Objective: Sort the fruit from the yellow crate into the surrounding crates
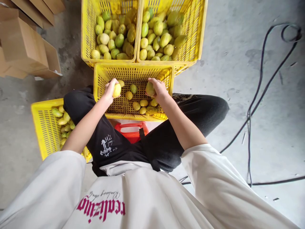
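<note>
Over the yellow crate (133, 116) between my knees, my left hand (110, 89) is closed around a bright yellow lemon (117, 91). Another lemon (121, 83) shows just beyond that one; I cannot tell whether my fingers touch it. Toward the crate's right side, my right hand (160, 88) grips a greener lemon (150, 89), partly covered by the fingers. On the crate floor, a green lemon (133, 88) and a yellowish lemon (129, 95) lie between my hands. Several more lemons (144, 103) are gathered in the near right part.
Two larger yellow crates, the left crate (84, 35) and the right crate (203, 31), hold many lemons beyond. Another yellow crate (39, 127) with lemons stands at my left. Cardboard boxes (26, 44), a red plastic object (132, 136) and a black cable (261, 76) are on the floor.
</note>
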Motion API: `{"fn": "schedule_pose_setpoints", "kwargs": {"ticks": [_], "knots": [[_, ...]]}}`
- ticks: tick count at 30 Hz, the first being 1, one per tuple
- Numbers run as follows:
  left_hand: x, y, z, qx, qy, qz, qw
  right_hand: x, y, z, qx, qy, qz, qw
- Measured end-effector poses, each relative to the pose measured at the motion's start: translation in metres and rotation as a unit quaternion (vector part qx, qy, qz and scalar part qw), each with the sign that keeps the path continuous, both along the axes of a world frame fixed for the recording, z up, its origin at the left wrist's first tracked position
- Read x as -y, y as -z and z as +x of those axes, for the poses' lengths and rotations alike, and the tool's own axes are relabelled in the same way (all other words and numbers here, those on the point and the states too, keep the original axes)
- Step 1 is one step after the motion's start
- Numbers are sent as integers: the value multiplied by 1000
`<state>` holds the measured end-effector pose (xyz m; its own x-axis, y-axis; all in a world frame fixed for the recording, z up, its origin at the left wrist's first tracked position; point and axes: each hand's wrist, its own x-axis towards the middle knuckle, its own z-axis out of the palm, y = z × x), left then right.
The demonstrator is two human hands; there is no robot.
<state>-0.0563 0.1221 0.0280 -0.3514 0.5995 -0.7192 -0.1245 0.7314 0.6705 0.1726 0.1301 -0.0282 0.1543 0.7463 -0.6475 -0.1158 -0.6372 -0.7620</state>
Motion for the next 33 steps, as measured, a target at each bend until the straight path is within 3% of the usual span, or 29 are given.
{"fn": "schedule_pose_setpoints", "kwargs": {"ticks": [4, 7, 14, 18, 24, 33], "knots": [[0, -6, 1, -46, -28, -7, 999, -1, 4, 0, 1, 6, -1, 1000], [0, -8, 2, -48, -17, -20, 998, -1, 4, -1, -5, 9, 1, 1000], [2, 5, -1, -9, 16, -13, 1000, -1, 2, -2, -7, 36, -8, 999], [2, -1, 2, -6, 18, -11, 1000, -1, 2, 0, 1, 51, 7, 999], [0, -8, 6, -26, 5, -27, 999, -3, 9, 3, -17, -3, 31, 999], [1, -2, 1, -25, -4, 0, 1000, -3, 12, 4, -23, 0, 16, 1000]]}}
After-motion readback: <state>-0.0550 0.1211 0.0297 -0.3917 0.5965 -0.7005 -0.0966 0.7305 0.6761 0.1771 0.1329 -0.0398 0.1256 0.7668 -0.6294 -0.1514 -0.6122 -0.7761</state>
